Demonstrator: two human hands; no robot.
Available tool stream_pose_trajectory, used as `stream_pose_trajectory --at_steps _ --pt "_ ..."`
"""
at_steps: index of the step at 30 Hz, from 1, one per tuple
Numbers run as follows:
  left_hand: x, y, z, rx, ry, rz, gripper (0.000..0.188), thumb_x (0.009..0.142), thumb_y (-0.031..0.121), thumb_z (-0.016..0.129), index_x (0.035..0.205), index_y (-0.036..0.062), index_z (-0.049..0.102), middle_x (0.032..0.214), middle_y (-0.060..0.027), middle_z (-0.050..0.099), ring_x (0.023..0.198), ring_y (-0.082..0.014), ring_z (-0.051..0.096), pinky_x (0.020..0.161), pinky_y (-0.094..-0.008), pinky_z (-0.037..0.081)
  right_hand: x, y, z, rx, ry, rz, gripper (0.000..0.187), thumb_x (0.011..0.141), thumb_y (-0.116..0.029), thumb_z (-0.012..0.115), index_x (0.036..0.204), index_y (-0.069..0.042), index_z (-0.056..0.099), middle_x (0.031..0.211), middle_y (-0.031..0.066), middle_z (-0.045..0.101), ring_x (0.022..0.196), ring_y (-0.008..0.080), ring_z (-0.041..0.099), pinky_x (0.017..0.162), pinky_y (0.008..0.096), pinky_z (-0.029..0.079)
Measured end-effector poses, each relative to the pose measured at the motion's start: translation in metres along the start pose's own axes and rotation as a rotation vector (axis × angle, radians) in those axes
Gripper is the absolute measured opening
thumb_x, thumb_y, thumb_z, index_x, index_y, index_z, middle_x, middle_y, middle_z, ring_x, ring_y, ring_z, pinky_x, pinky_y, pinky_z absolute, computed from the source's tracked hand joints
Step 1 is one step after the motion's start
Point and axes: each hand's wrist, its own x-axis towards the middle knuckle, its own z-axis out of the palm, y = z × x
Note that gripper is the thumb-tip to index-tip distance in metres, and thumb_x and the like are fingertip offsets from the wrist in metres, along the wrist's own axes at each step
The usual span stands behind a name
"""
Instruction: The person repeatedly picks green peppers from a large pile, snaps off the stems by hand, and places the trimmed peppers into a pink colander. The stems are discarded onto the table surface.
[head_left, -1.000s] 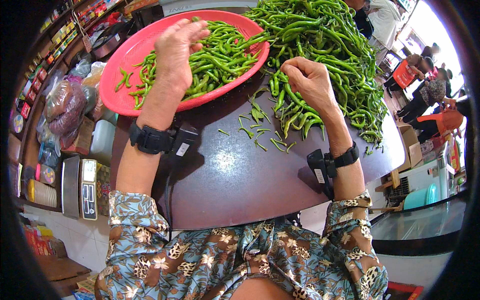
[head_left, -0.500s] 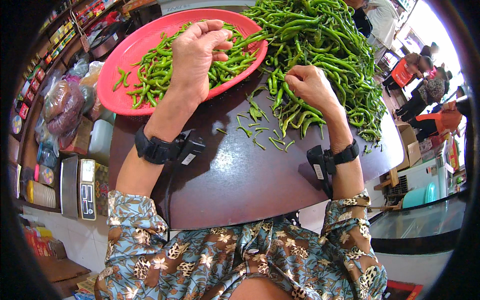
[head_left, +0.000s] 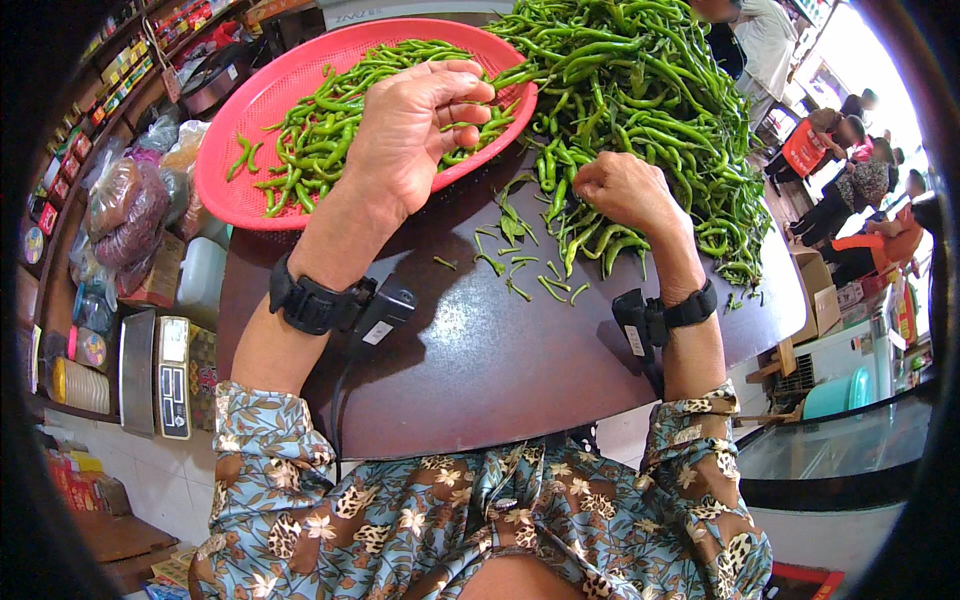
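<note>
My left hand (head_left: 415, 130) is raised over the near right side of a red plastic basket (head_left: 225, 190). Its fingers are loosely bent and apart, and I see nothing in its palm. Green chili peppers (head_left: 325, 155) lie inside the basket. To the right, my right hand (head_left: 630, 190) is closed at the near edge of a big heap of green chili peppers (head_left: 640, 90). Its thumb and fingers are pressed together, and whatever they pinch is hidden. Loose pepper stems (head_left: 520, 270) and a wilted leafy sprig (head_left: 510, 220) are on the dark table (head_left: 480, 370) between my hands.
Black camera straps (head_left: 325, 300) are on both wrists, with a cable hanging from the left. At left stand a scale (head_left: 174, 375), filled plastic bags (head_left: 130, 205) and shelves of packages. Several people (head_left: 860, 190) are at the far right, near a cardboard box (head_left: 818, 290) and a teal tub (head_left: 840, 392).
My left hand has moved right and slightly nearer, its fingers still bent. My right hand has drawn a little toward me, staying closed by the heap.
</note>
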Motion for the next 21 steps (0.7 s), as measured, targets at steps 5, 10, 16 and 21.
stream_pose_trajectory --at_steps 5,10,16,21 --pt "0.0 0.0 0.001 0.027 -0.012 0.009 0.019 0.083 0.011 0.056 0.099 0.0018 0.056 0.084 -0.0061 0.06 0.072 -0.0125 0.056 0.062 -0.0253 0.047 -0.001 -0.002 -0.004 -0.051 -0.105 -0.012 0.019 0.072 -0.02 0.052 0.079 -0.014 0.068 0.076 0.0138 0.064 0.075 0.0314 0.062 0.067 0.0408 0.05" --pt "-0.001 -0.002 0.005 0.051 -0.003 0.001 0.017 0.083 0.011 0.055 0.096 0.001 0.057 0.082 -0.006 0.06 0.07 -0.0121 0.056 0.062 -0.025 0.047 0.0 -0.008 0.004 -0.107 -0.152 -0.026 0.019 0.073 -0.02 0.051 0.073 -0.008 0.066 0.077 0.0168 0.064 0.075 0.0331 0.062 0.067 0.0426 0.049" --pt "-0.001 -0.005 0.005 0.056 -0.019 0.0 0.014 0.083 0.01 0.055 0.093 0.0008 0.058 0.078 -0.0055 0.06 0.065 -0.0105 0.056 0.058 -0.0224 0.046 0.001 -0.005 0.002 0.099 -0.107 -0.068 0.022 0.073 -0.022 0.054 0.083 -0.01 0.068 0.079 0.0146 0.065 0.075 0.0307 0.063 0.07 0.0392 0.049" --pt "0.0 -0.011 0.003 0.091 -0.034 -0.043 0.014 0.083 0.011 0.055 0.092 0.0012 0.058 0.077 -0.0049 0.06 0.065 -0.0104 0.056 0.058 -0.0226 0.047 0.002 -0.005 -0.008 0.471 0.062 -0.028 0.024 0.074 -0.019 0.056 0.09 -0.006 0.067 0.075 0.0123 0.065 0.067 0.0228 0.063 0.067 0.033 0.049"
